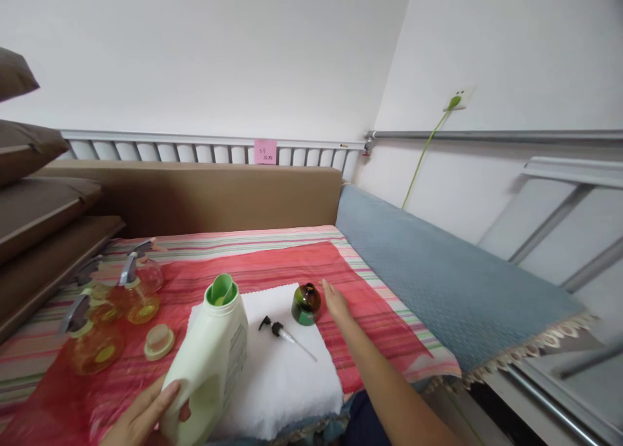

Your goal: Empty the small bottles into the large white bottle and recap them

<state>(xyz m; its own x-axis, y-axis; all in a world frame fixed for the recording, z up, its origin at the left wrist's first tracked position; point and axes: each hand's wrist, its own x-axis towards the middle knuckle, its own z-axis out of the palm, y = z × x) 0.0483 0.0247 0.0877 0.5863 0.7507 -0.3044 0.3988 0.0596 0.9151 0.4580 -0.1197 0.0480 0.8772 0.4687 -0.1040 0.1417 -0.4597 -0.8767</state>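
Note:
My left hand [146, 410] is wrapped around the lower handle of a large pale detergent jug [214, 355], which leans slightly to the right. Its cap is off, and a green pouring spout [222, 291] shows in the mouth. Just right of the small amber bottle [305, 305] is my right hand [333, 298], fingers stretched out; whether it touches the bottle I cannot tell. That bottle stands upright without its top. A black pump head with a clear tube [280, 331] lies on the white cloth [287, 387] between jug and bottle. A pale round cap [159, 341] rests left of the jug.
Several clear spray bottles with yellow liquid [141, 301] stand at the left on red film [272, 262]. Brown padded items [43, 202] are stacked beyond them. A brown board [219, 196] borders the back, and a blue quilted cover [409, 258] lies along the right.

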